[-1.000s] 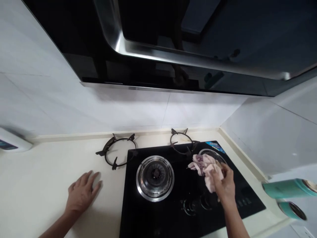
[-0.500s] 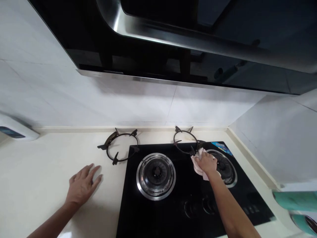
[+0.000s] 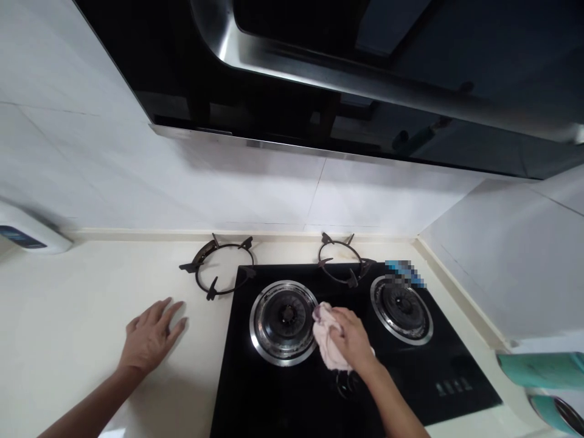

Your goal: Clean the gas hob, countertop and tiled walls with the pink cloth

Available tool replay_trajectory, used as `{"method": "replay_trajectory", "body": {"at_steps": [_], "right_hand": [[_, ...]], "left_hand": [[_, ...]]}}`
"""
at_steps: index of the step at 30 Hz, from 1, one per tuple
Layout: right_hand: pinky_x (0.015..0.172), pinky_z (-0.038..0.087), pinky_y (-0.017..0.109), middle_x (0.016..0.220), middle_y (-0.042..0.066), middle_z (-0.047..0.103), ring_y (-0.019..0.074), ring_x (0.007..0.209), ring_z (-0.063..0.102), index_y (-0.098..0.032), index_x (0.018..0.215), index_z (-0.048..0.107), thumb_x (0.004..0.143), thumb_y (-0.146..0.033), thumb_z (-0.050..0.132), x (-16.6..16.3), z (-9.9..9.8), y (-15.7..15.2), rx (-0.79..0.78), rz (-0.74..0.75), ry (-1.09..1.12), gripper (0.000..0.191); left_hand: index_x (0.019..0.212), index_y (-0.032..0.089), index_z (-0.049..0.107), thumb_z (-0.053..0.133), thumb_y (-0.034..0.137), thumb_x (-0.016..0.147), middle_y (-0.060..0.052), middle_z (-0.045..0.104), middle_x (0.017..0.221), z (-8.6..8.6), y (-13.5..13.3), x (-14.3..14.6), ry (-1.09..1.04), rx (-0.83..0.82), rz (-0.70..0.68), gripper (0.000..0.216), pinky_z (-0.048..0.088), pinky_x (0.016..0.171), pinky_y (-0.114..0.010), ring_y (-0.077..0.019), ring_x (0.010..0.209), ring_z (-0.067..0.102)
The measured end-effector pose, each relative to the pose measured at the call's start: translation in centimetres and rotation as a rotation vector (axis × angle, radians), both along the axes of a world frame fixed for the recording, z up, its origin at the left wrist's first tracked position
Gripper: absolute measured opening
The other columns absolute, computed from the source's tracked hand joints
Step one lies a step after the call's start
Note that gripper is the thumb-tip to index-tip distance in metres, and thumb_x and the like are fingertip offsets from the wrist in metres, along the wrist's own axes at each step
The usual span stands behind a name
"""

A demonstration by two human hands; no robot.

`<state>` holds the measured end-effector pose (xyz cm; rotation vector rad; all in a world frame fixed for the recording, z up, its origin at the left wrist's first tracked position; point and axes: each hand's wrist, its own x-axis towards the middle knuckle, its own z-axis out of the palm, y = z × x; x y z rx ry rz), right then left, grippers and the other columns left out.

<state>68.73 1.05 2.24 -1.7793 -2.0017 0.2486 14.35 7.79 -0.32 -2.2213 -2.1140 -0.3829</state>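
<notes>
Cloth [image 3: 327, 344]: was clamped in right hand [image 3: 354, 340], at three o'clock of burner [image 3: 287, 319]; snagging was risked by metal rim [image 3: 285, 362]. Left hand [image 3: 148, 337]: was spread on worktop [image 3: 82, 304].

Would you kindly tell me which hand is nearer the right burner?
Right. The right hand holds a cloth left of that burner; the left hand is on the counter, much farther left.

cool, soft light; glare on hood [image 3: 337, 79]
</notes>
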Motion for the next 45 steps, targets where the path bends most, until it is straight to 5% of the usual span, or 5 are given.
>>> {"method": "replay_trajectory", "body": {"at_steps": [10,27,31,36,45], "right_hand": [[0.108,0.041,0.066,0.168,0.011,0.037,0.0413,0.149,0.036,-0.043,0.16,0.046,0.101,-0.052,0.056,1.3,3.1,3.2,-0.458,-0.35,-0.321,0.061],[0.106,0.045,0.054,0.134,0.008,0.064,0.0361,0.128,0.054,-0.03,0.115,0.07,0.08,-0.04,0.075,-8.2,2.4,-5.3,-0.335,0.184,0.12,0.037],[0.086,0.055,0.035,0.111,0.006,0.071,0.0225,0.097,0.068,-0.026,0.108,0.069,0.098,-0.05,0.052,-2.4,2.4,-1.9,-0.198,0.019,0.514,0.032],[0.094,0.054,0.039,0.106,0.012,0.075,0.0269,0.101,0.073,-0.014,0.141,0.052,0.104,-0.046,0.038,5.3,2.9,5.8,-0.168,-0.526,0.227,0.051],[0.094,0.051,0.042,0.112,0.019,0.076,0.0331,0.11,0.074,-0.013,0.138,0.049,0.109,-0.053,0.039,6.0,2.9,11.5,-0.304,-0.605,-0.012,0.051]], "left_hand": [[0.145,0.023,0.061,0.034,0.054,0.105,-0.017,0.053,0.159,0.0,-0.1,0.4,0.037,-0.001,-0.009,0.058,0.032,0.12,-0.058,-0.0345,0.149,0.044],[0.144,0.024,0.061,0.031,0.056,0.104,-0.018,0.055,0.156,0.5,0.1,0.2,0.016,-0.015,-0.002,0.059,0.037,0.117,-0.061,-0.037,0.147,0.046],[0.143,0.023,0.062,0.031,0.056,0.103,-0.017,0.057,0.155,0.5,0.1,0.2,0.005,-0.024,-0.01,0.061,0.037,0.116,-0.063,-0.0373,0.146,0.047],[0.145,0.024,0.063,0.032,0.058,0.102,-0.016,0.057,0.155,0.3,0.2,-0.2,-0.015,-0.032,0.004,0.062,0.038,0.115,-0.063,-0.0377,0.144,0.05],[0.145,0.036,0.061,0.032,0.061,0.097,-0.011,0.059,0.156,-0.6,0.5,-1.0,-0.05,0.001,0.011,0.061,0.04,0.114,-0.061,-0.0359,0.142,0.053]]}}
